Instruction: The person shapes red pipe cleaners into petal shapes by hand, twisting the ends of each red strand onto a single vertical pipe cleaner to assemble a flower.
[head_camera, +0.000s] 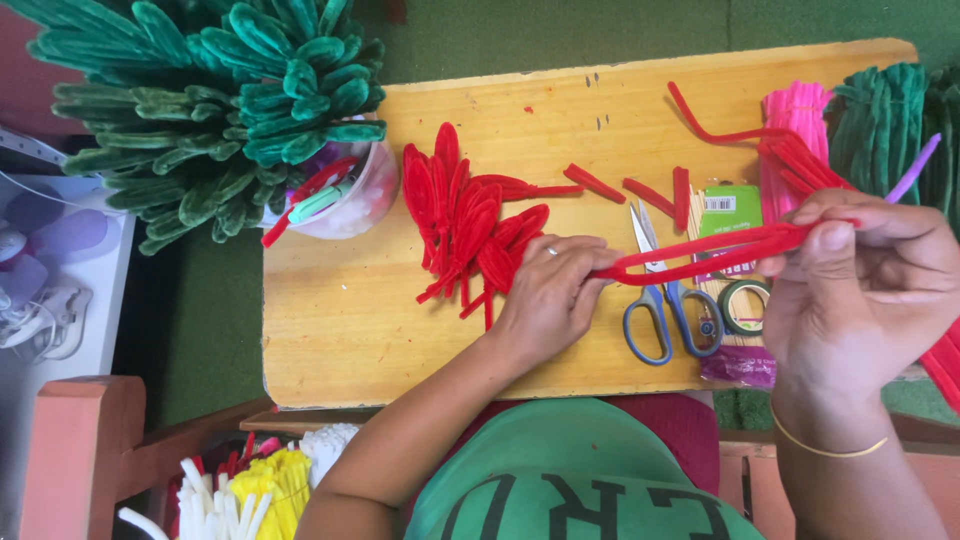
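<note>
A looped red pipe cleaner (700, 255) stretches between left hand (548, 295) and right hand (860, 280), apparently pinched.

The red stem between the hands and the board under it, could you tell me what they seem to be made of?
The red stem looks like fuzzy chenille, probably on wire: matte nap, holds its folded loop. The board looks like pale unfinished wood, with faint grain and dull surface.

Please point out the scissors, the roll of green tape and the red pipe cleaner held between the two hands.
scissors (664, 290): head view, on the pivot where the blades meet the grey-blue handles.
roll of green tape (727, 305): head view, on its left rim.
red pipe cleaner (700, 257): head view, mid-length between the hands.
</note>
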